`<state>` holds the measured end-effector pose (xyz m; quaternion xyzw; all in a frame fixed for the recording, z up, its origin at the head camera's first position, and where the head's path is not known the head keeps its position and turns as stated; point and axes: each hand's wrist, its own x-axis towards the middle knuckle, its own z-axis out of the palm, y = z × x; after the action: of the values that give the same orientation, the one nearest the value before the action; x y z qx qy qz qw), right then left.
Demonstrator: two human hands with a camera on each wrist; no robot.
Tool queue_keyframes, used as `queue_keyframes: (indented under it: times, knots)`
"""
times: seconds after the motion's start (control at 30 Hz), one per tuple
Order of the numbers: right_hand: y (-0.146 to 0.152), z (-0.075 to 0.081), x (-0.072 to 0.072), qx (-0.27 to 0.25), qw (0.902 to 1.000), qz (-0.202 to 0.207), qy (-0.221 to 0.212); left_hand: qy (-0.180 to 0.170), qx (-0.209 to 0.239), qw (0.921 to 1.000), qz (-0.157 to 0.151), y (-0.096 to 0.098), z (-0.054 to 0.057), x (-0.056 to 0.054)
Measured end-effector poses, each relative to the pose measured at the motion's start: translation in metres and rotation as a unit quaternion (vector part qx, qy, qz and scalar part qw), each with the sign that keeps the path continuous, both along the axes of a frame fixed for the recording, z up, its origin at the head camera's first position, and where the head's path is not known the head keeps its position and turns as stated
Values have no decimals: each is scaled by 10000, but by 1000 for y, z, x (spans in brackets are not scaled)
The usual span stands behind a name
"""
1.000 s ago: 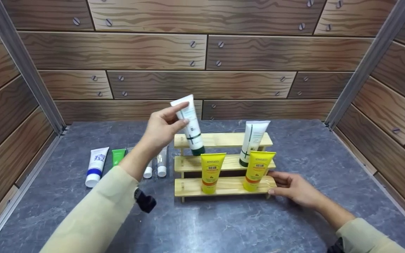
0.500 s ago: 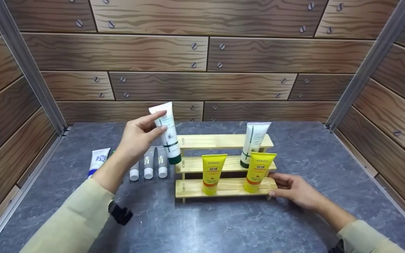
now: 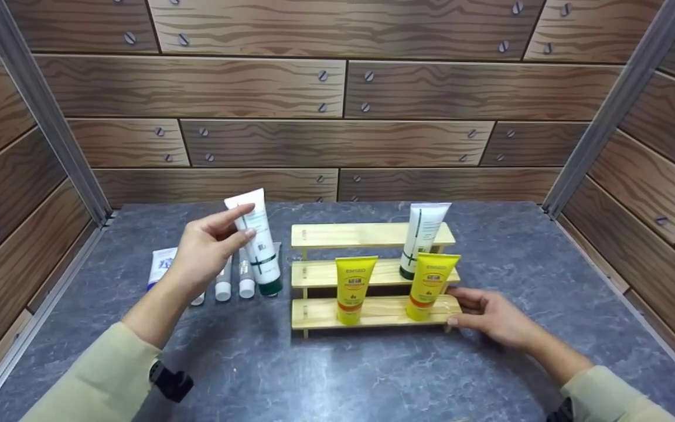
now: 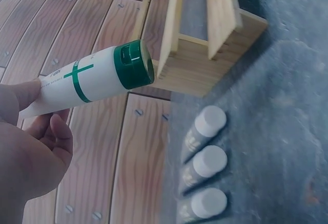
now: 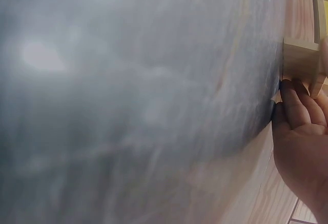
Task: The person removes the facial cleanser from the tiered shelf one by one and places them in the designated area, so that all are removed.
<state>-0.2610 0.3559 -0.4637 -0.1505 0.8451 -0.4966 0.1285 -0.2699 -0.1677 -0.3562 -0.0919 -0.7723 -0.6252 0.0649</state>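
Note:
My left hand [image 3: 211, 243] pinches a white squeeze tube [image 3: 260, 246] with a dark green cap, cap down and slightly tilted, above the row of grey tubes. In the left wrist view, its green cap [image 4: 133, 64] points away from the hand. At the right end of the three-step wooden rack [image 3: 320, 313], my right hand [image 3: 498, 316] grips the lowest step, thumb in front and fingers behind. Two yellow tubes, the left [image 3: 356, 290] and the right [image 3: 431, 287], stand on the bottom step. A second white tube [image 3: 423, 234] stands on the middle step at the right.
Several grey tubes with white caps, one of them [image 3: 246, 281] beneath the held tube, lie left of the rack. A white-and-blue tube [image 3: 162, 264] lies farther left, partly hidden by my left arm. Wood-patterned walls [image 3: 337, 88] enclose the grey tabletop [image 3: 337, 381].
My left hand has carried the white tube left and down, from over the rack's middle step to over the grey tubes. The right hand and the rack have stayed put.

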Motion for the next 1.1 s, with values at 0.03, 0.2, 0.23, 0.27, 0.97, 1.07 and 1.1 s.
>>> queue_keyframes:
  times: [0.03, 0.2, 0.23, 0.27, 0.97, 1.07, 1.1]
  knots:
    - [0, 0, 0, 9, 10000, -1, -1, -50, -37, 10000, -8, -2, -2, 2]
    - [0, 1, -1, 55, 10000, -31, 1, -335, -154, 9993, -11, -9, -9, 8]
    - [0, 0, -1, 52, 10000, -35, -6, -381, -168, 9991, 7, -10, -11, 9]
    - [0, 0, -1, 52, 10000, -46, -8, -423, -167, 9990, 27, -11, -12, 10]
    - [0, 0, -1, -96, 9999, -23, -60, -902, -66, 9957, 195, -14, -43, 26]
    - [-1, 0, -1, -78, 9999, -39, -75, -946, -46, 9954, 172, -14, -48, 29]
    - [-1, 0, -1, -64, 9999, -43, -75, -960, -55, 9953, 139, -14, -50, 30]
